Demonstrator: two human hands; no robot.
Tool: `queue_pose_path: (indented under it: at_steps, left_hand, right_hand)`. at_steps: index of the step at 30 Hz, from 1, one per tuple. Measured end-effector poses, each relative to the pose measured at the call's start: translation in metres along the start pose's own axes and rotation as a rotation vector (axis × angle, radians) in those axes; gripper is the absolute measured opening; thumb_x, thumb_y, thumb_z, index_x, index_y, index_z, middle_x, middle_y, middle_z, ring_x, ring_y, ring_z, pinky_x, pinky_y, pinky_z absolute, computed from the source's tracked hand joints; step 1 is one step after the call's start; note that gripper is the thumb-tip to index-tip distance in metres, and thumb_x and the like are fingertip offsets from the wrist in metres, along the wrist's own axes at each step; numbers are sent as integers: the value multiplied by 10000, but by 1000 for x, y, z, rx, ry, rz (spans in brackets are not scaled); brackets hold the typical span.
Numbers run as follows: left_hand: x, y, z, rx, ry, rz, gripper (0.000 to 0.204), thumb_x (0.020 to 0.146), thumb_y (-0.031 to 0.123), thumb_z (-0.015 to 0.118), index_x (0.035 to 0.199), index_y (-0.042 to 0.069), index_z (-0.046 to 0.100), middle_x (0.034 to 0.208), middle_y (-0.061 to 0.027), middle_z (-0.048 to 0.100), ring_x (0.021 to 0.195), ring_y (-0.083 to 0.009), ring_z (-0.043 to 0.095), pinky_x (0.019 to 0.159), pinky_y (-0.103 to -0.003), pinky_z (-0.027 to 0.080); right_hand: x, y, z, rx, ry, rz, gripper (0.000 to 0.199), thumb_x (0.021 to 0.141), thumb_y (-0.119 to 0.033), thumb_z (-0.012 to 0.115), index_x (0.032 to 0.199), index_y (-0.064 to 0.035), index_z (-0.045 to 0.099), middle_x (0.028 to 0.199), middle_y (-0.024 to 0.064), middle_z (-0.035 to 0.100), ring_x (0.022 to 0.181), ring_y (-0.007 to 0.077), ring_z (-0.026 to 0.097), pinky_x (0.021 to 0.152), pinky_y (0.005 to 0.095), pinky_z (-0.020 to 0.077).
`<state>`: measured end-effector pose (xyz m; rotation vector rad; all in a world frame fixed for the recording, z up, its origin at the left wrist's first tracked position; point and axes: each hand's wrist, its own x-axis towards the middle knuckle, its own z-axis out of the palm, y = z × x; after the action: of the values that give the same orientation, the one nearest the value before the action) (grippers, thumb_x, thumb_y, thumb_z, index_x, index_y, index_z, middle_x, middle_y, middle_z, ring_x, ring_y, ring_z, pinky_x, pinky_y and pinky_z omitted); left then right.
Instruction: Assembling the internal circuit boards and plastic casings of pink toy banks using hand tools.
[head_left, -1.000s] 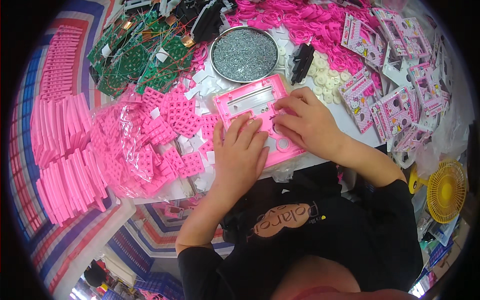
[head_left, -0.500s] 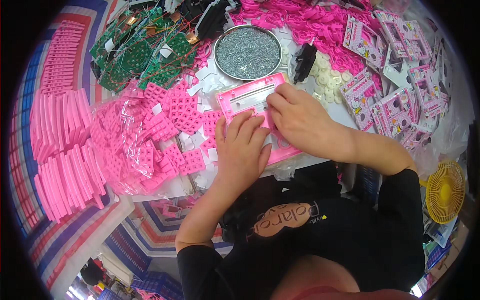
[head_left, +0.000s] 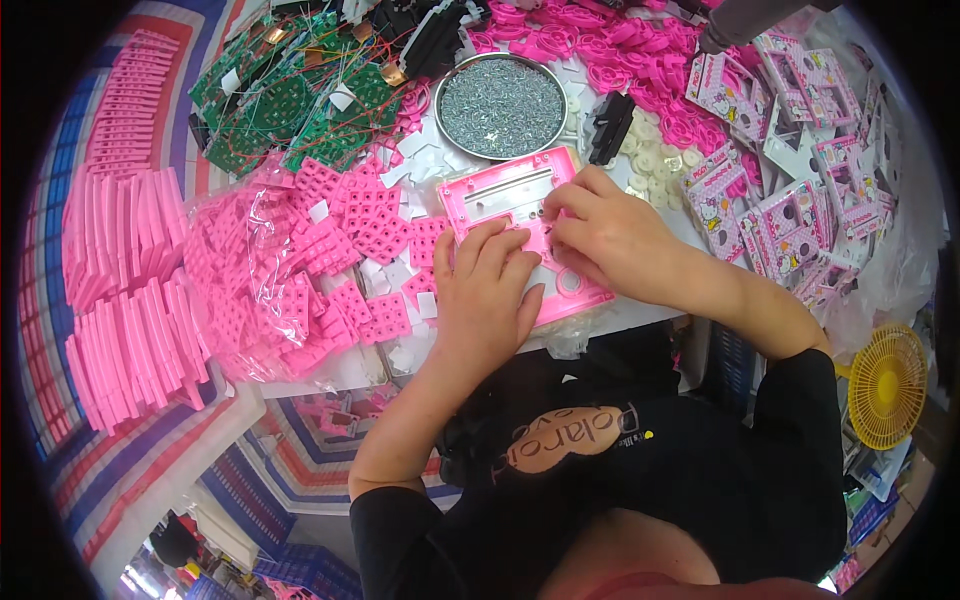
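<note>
Stacks of pink strips (head_left: pixel 120 270) fill the left of the table, with a clear bag of pink grid pieces (head_left: pixel 260 280) beside them, green circuit boards (head_left: pixel 290 110) above and a round tin of small screws (head_left: pixel 500 105) at top centre. We note the pink frame (head_left: pixel 520 215) lying flat near the table's front edge, under both hands. Left hand (head_left: pixel 485 290) rests palm down on its lower left, fingers spread and flat, gripping nothing. Right hand (head_left: pixel 615 235) has fingertips drawn together at the frame's middle; whether they pinch a part we cannot tell. We judge the frame light, stiff, thin moulded plastic, likely to crack if flexed; best held by its outer rim.
</note>
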<state>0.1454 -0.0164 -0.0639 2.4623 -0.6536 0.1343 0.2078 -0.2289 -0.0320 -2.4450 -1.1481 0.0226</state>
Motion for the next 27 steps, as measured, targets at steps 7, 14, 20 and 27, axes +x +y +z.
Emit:
queue_pose_path:
  at_steps: [7,14,20,27]
  left_hand:
    - [4,11,-9,-36,113,-18,279,797,163,751,1044,89,645,1166,-87,615,1195,-298,544,1053,-525,311]
    - [-7,43,-32,-721,-150,-345,103,872,32,693,965,26,649,765,-91,576,718,-280,554,689,-400,426]
    - [-1,25,-22,-149,96,10,272,829,101,731,1091,73,662,1102,-105,635,1078,-303,594,951,-452,431]
    - [-1,7,-8,83,-39,29,359,802,171,736,1144,94,656,1258,-80,596,1292,-288,503,1121,-519,280]
  right_hand:
    - [15,1,-11,8,56,-104,172,790,-114,731,919,-21,667,987,84,617,981,276,574,767,359,526]
    - [-26,-30,-12,521,106,151,145,864,-130,732,971,-64,659,804,104,629,767,300,623,666,401,496]
    - [-25,-14,-11,274,133,160,134,855,-137,729,963,-85,669,815,88,651,777,271,632,659,385,515]
    - [-8,-6,13,-207,191,-14,188,723,-139,664,875,-32,639,1036,100,612,1060,282,568,740,336,538]
